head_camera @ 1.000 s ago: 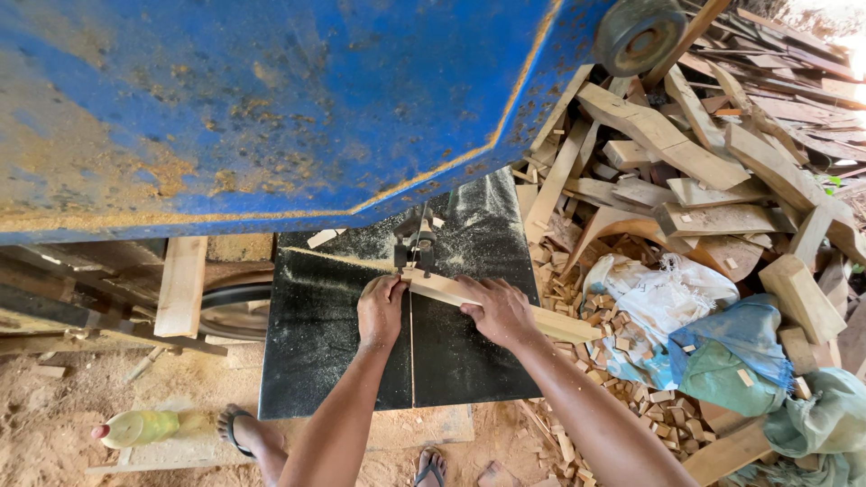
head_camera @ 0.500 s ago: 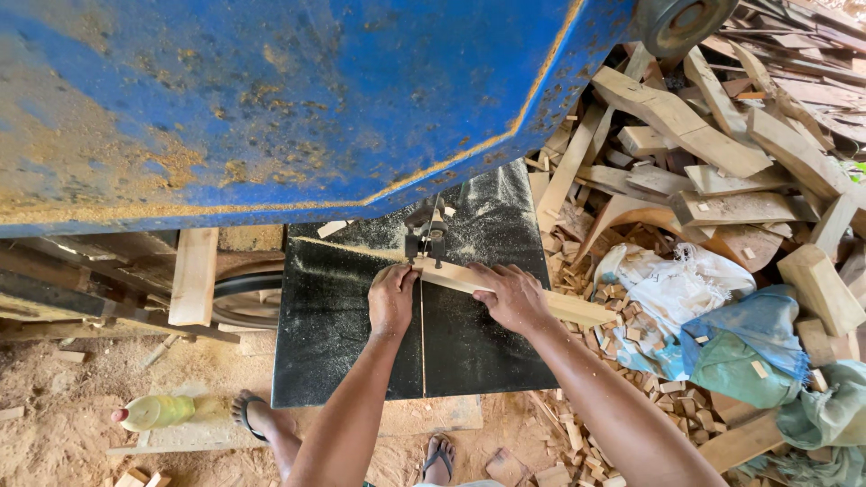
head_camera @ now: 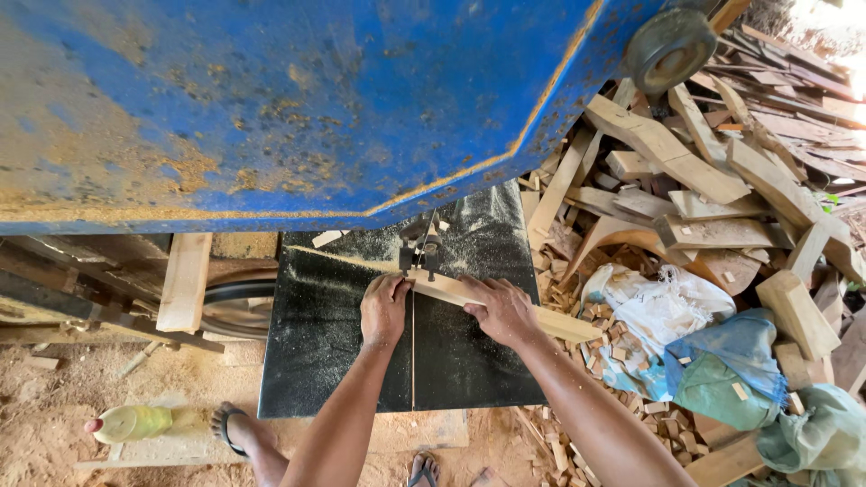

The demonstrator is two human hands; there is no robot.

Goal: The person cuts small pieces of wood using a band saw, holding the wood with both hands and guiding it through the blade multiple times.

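From the head camera, looking down: a black saw table point(head_camera: 343, 361) dusted with sawdust sits under a big blue machine housing point(head_camera: 271, 99) speckled with the same dust. A long pale wooden strip point(head_camera: 559, 323) lies slantwise across the table, its far end at the blade guide point(head_camera: 419, 252) near the table's back edge and its other end sticking out past the table's right side.

The left hand point(head_camera: 383, 309) is pressed palm-down on the strip just in front of the blade guide, fingers curled together over the wood. The right hand point(head_camera: 499, 309) lies flat on the same strip just to the right of it, fingers stretched along the wood toward the guide. Both hands bear down on the piece rather than wrapping around it.

Right of the table there is a heap of cut wooden offcuts point(head_camera: 686, 171), with a white sack point(head_camera: 649, 307) and a blue-green sack point(head_camera: 731, 361) lying on it. Left of the table's front corner, on the sandy floor, lies a pale bottle point(head_camera: 135, 422), beside a sandalled foot point(head_camera: 236, 431).
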